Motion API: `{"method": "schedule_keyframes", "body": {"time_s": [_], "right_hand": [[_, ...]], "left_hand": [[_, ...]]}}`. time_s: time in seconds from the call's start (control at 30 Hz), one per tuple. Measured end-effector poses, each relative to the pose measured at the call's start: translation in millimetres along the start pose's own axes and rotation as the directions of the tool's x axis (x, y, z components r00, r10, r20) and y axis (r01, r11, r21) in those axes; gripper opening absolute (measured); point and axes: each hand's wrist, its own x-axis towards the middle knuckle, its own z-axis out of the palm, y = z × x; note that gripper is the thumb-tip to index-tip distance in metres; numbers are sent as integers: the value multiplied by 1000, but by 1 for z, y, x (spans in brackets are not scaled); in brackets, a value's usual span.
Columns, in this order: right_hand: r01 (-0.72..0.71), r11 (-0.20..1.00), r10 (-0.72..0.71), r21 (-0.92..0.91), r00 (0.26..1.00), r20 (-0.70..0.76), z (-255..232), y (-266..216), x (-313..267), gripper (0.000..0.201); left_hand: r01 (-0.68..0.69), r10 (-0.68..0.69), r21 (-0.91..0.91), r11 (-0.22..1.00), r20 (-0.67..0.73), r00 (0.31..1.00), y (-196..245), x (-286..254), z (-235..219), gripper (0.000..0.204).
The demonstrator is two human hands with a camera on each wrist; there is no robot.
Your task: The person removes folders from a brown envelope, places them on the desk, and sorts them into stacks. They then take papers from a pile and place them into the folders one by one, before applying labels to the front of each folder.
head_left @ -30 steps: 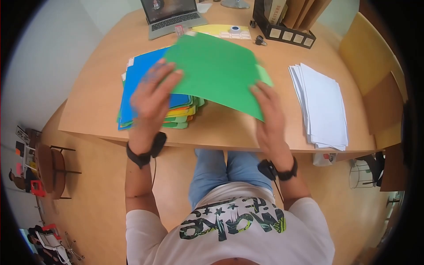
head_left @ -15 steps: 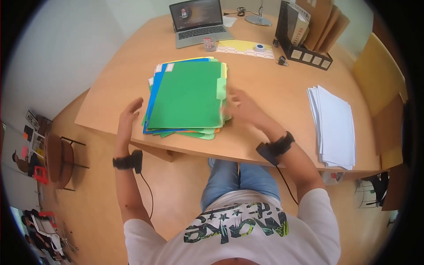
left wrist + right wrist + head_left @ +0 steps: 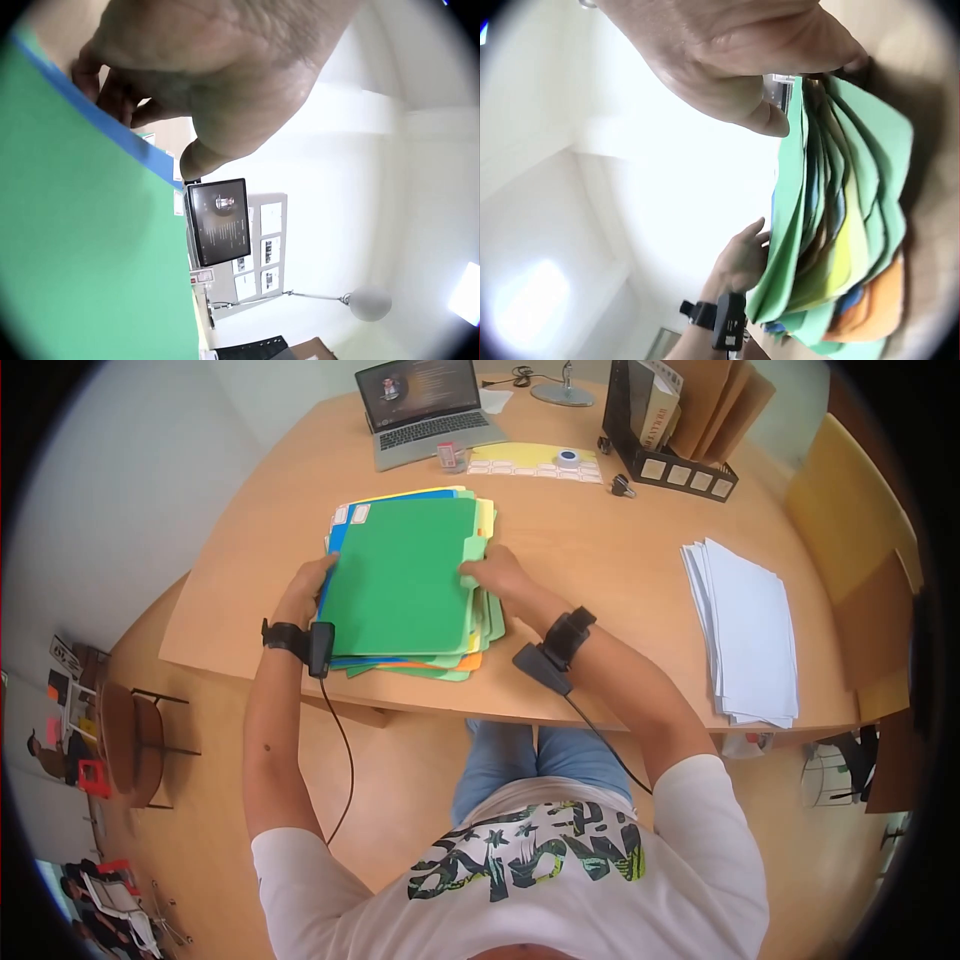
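A stack of file folders point(image 3: 400, 575) in green, blue, yellow and orange lies on the desk, a green one on top. My left hand point(image 3: 309, 588) is at the stack's left side. In the left wrist view its thumb point(image 3: 196, 159) stands near the blue folder's edge point(image 3: 112, 127), its fingers lower beside it. My right hand point(image 3: 497, 574) grips the stack's right edge by the tabs, thumb over the top green folder and fingers down the side. Loose, fanned folder edges point(image 3: 847, 202) show in the right wrist view.
White paper sheets point(image 3: 745, 630) are piled at the desk's right. Behind the folders stand a laptop point(image 3: 425, 415), a small clear container point(image 3: 450, 457), a yellow label sheet point(image 3: 525, 462) with a white round object point(image 3: 568, 458), and a black file holder point(image 3: 690, 472).
The green folder, earlier held up in both hands, now lies on the stack. Both hands have since come in to the stack's sides, the right one taking hold of its edge.
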Motion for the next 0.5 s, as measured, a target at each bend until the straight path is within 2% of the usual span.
{"method": "schedule_keyframes", "body": {"time_s": [0.03, 0.13, 0.17, 0.23, 0.3, 0.4, 0.43, 0.5], "right_hand": [[34, 996, -35, -86, 999, -20, 0, 1, -5, 56], [118, 932, -144, -344, 988, -51, 8, 10, -26, 57], [155, 917, -186, -367, 981, -50, 5, 11, -31, 54], [129, 982, -134, -135, 991, -29, -11, 18, -35, 53], [96, 988, -91, 117, 995, -48, -21, 30, -35, 50], [74, 946, -40, 316, 993, -113, -27, 18, -64, 47], [95, 924, -46, 369, 989, -140, -27, 19, -68, 40], [56, 846, 3, 530, 994, -109, -41, 16, -81, 36]], "left_hand": [[9, -9, 9, 1000, 12, 1000, 4, -5, 6, 40], [-102, 98, 35, 994, 108, 989, -10, 10, 2, 38], [-113, 108, 46, 992, 102, 989, -11, 10, 2, 38], [-129, 123, 69, 989, 88, 988, -17, 4, 9, 37], [-158, 141, 129, 979, 133, 981, -18, -3, 14, 39], [-141, 113, 169, 975, 162, 980, -2, -29, 30, 38], [-125, 97, 171, 977, 166, 981, 3, -38, 36, 37], [-112, 96, 91, 989, 163, 982, 7, -45, 44, 34]]}}
